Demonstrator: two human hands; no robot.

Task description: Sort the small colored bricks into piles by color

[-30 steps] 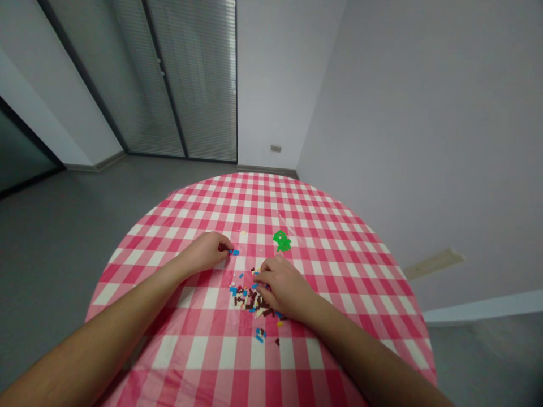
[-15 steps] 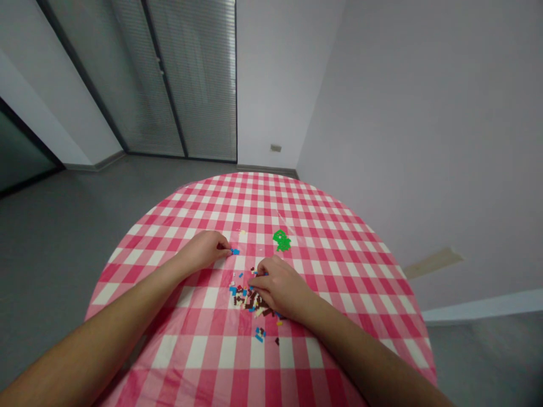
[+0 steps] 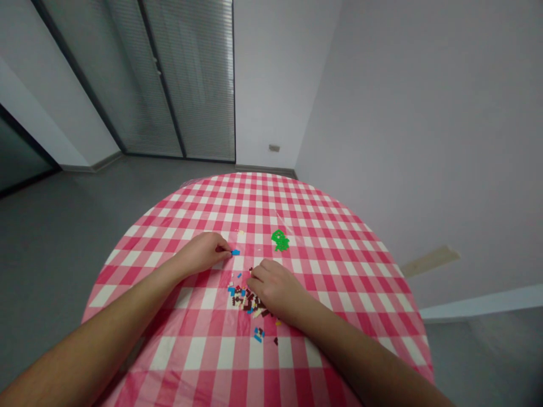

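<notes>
The left hand (image 3: 201, 252) is closed to a pinch, its fingertips right at a blue plastic brick (image 3: 236, 252), though whether it grips the brick is hard to tell. The right hand (image 3: 275, 288) curls over the edge of a scattered pile of small bricks (image 3: 244, 298), holding nothing visible, on the pink gingham surface (image 3: 127, 254), below a green brick cluster (image 3: 280, 241).

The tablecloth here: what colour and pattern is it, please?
The tablecloth is pink-and-white gingham check, best seen in the head view.
</notes>
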